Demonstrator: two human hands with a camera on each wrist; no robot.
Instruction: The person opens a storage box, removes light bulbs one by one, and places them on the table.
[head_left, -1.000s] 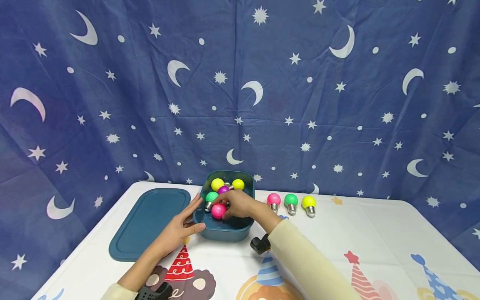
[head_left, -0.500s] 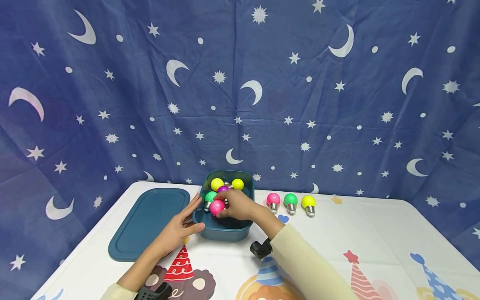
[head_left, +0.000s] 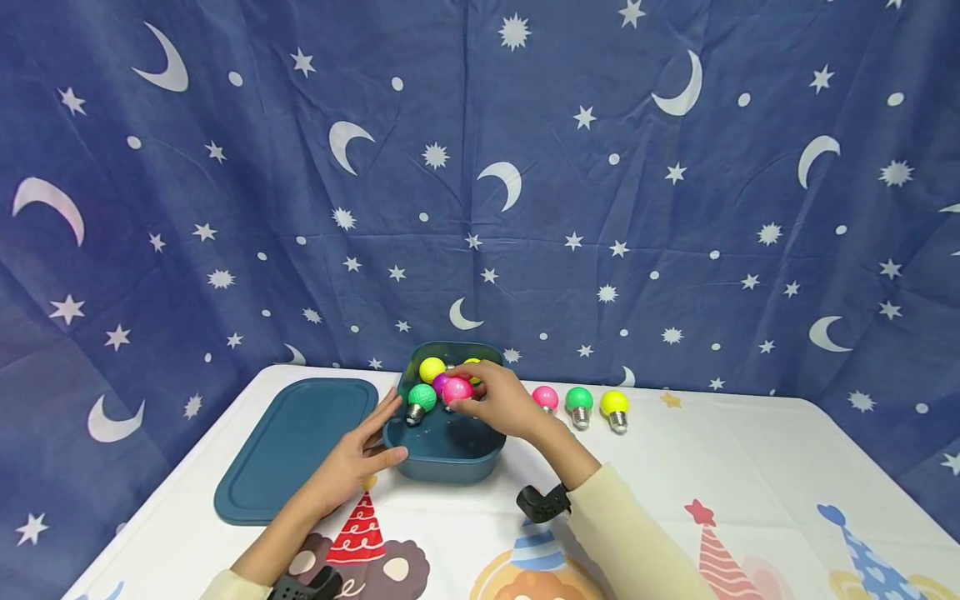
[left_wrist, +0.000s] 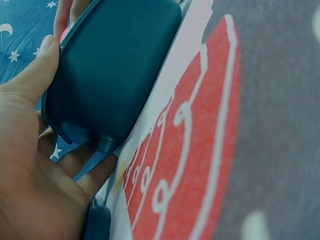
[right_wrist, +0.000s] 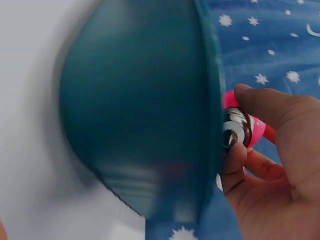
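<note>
Over a dark teal plastic box (head_left: 450,471), my right hand (head_left: 501,402) pinches a pink light bulb (head_left: 457,390) between thumb and fingers. The right wrist view shows the bulb's silver screw base (right_wrist: 239,122) just past the box rim. My left hand (head_left: 348,467) lies against the box's front left corner, fingers spread along the left side and thumb at the front. Inside the box are a green bulb (head_left: 422,397), a yellow bulb (head_left: 432,369) and a purple bulb (head_left: 440,383). Another yellow one (head_left: 472,362) is partly hidden behind my right fingers.
A teal lid (head_left: 300,450) lies flat left of the box. Right of it stand a pink bulb (head_left: 545,398), a green bulb (head_left: 579,400) and a yellow bulb (head_left: 614,403) in a row. A blue star-and-moon curtain (head_left: 480,183) hangs behind the white patterned tablecloth (head_left: 645,492).
My right hand has taken hold of the pink bulb in the box and lifted it up and to the right. The left hand stays at the box corner.
</note>
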